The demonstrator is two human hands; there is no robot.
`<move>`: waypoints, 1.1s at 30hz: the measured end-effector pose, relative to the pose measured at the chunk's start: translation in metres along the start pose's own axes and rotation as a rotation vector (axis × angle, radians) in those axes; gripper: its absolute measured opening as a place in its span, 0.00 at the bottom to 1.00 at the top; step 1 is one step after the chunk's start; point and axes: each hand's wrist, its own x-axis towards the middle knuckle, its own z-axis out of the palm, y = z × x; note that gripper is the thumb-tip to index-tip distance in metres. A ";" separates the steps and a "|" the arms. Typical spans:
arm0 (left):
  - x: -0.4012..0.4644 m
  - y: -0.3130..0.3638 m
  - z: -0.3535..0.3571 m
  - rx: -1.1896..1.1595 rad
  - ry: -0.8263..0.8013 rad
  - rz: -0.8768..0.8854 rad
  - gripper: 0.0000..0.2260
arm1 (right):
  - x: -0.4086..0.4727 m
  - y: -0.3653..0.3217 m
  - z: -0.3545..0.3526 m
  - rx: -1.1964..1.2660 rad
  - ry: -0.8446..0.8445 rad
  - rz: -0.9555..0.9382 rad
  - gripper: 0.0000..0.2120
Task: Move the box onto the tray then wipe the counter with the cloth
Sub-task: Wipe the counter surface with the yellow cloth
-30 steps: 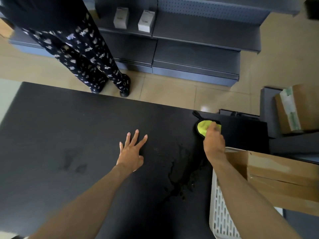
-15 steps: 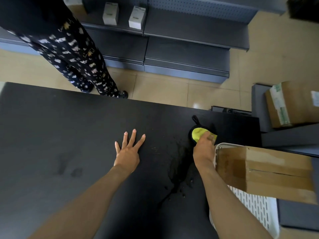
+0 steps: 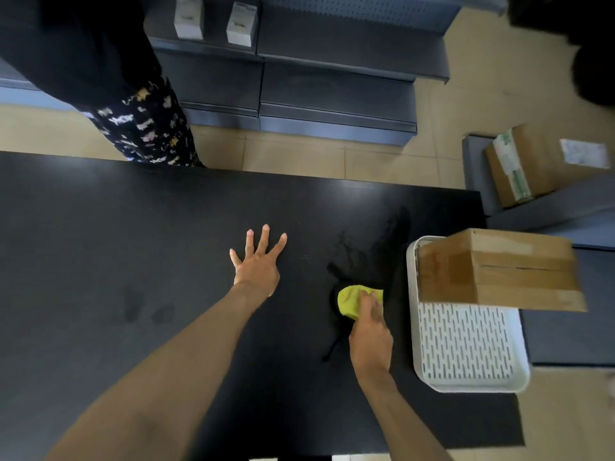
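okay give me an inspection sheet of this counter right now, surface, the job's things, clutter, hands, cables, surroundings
Surface: black counter, wet streaks and smears left of the tray.
Job's things: cardboard box sits on the far end of the white slotted tray; yellow cloth on the counter beside the tray.
Clutter: nothing seen.
Hands: left hand flat, fingers spread; right hand pressing the cloth.
Cables: nothing seen.
Surroundings: bystander's patterned trousers, dark shelving with two small white boxes, another cardboard box at right.

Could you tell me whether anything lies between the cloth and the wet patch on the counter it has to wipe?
Nothing visible does. The right hand presses the yellow cloth at the near edge of the wet streaks; the tray with the box sits beside them.
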 end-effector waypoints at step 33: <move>-0.033 -0.028 0.017 0.050 0.060 -0.013 0.40 | 0.066 -0.013 0.034 0.285 0.177 -0.329 0.24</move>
